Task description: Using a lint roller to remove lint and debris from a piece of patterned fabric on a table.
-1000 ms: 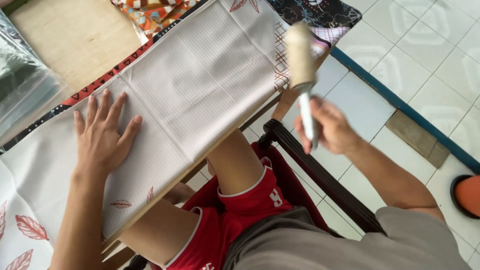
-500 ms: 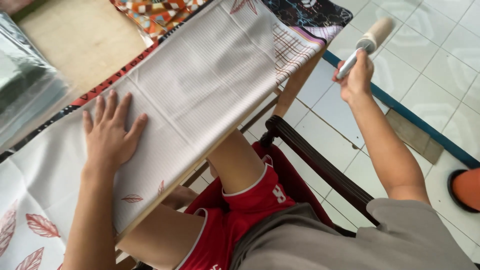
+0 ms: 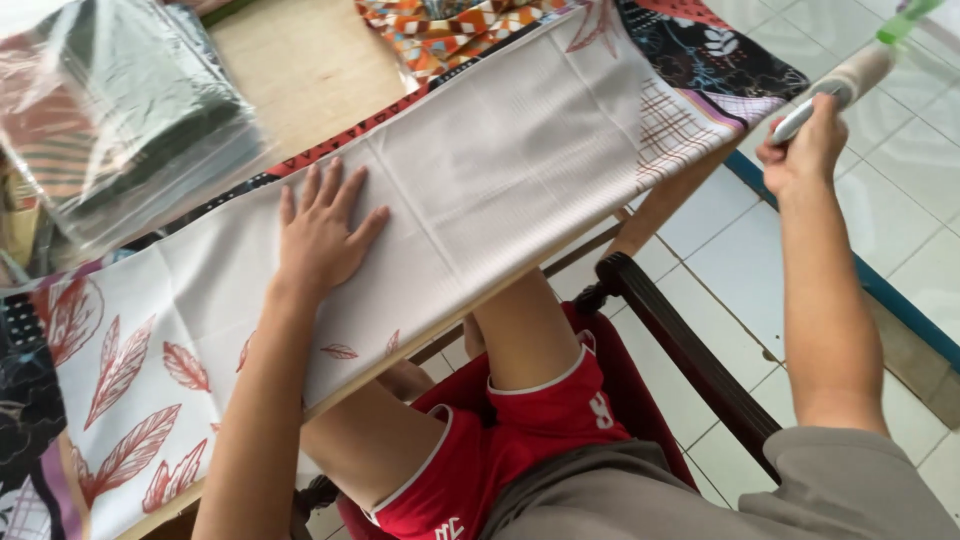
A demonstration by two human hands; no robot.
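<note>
Left hand (image 3: 325,235) lies flat, fingers spread, pinning the pale grey woven cloth (image 3: 500,190) smooth; right hand (image 3: 805,150) grips a white-handled lint roller (image 3: 835,90), raised clear.

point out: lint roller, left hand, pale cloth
lint roller (image 3: 855,75), head view, on its pale roll.
left hand (image 3: 322,235), head view, back of the hand.
pale cloth (image 3: 500,170), head view, bare middle of the fabric.

The pale cylindrical roller with a grey handle (image 3: 850,80) runs out past the top edge, blurred. The folded dark cloths in clear plastic wrap (image 3: 120,130) at the bench's far left corner are blurred and cut off.
</note>
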